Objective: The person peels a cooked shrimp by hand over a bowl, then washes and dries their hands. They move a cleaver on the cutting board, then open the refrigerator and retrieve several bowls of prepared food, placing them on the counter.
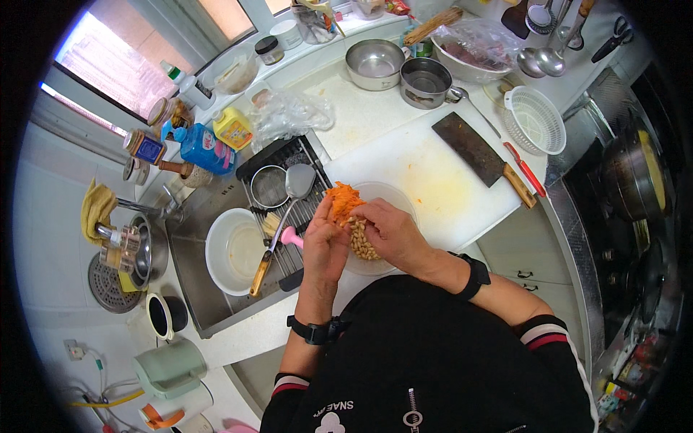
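A clump of orange shredded carrot rests against the fingers of my left hand, which holds it above a translucent bowl. My right hand reaches in from the other side. Its bent fingertips meet at the clump's lower edge, and whether they pinch anything is hidden. Below and between my hands, shelled peanuts lie in the bowl. The bowl stands at the near left corner of a white cutting board.
A cleaver and a red-handled peeler lie to the right. Left is the sink with a white basin, drying rack and spatula. Steel pots and a colander stand behind. A stove is far right.
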Tool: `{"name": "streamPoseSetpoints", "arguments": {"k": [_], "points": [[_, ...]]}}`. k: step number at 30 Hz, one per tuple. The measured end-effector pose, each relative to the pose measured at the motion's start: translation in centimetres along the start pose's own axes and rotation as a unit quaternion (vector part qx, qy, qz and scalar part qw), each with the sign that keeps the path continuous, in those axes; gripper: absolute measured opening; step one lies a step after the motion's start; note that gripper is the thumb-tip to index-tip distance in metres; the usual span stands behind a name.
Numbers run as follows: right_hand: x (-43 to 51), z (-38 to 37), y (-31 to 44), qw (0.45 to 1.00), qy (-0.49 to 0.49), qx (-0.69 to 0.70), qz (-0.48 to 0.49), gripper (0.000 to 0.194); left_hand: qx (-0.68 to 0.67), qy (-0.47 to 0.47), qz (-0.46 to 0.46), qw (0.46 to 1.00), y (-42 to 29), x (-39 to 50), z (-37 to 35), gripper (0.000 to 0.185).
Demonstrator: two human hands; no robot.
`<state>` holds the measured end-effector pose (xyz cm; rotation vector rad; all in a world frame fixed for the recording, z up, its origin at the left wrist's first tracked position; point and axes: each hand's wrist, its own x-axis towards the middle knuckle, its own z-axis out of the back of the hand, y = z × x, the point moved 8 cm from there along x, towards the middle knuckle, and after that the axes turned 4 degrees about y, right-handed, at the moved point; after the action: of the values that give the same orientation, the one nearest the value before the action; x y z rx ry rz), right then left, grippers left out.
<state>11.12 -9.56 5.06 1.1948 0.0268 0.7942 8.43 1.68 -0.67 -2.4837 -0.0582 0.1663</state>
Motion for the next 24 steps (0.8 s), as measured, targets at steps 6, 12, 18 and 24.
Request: {"name": "streamPoseSetpoints", "arguments": {"k": [6, 12, 18, 24], "points": [[-0.2, -1.1, 0.3, 0.999, 0.039, -0.02, 0.031, 0.021, -0.004, 0.036, -0.031, 0.999, -0.6, 0.0, -1.2, 0.069], [-0.7, -0.9, -1.4, 0.987, 0.058, -0.141, -0.044, 0.016, -0.022, 0.014, -0.048, 0.999, -0.9, -0.1, -1.1, 0.057], [-0.1, 0.1, 0.2, 0.999, 0.027, -0.047, -0.005, 0.014, -0.06, -0.005, -0.038, 0.997, -0.5, -0.2, -0.7, 0.061], [0.5, -0.8, 0.5, 0.998, 0.044, -0.031, -0.008, 0.013, -0.011, 0.051, -0.049, 0.997, -0.4, -0.4, -2.2, 0.078]]}}
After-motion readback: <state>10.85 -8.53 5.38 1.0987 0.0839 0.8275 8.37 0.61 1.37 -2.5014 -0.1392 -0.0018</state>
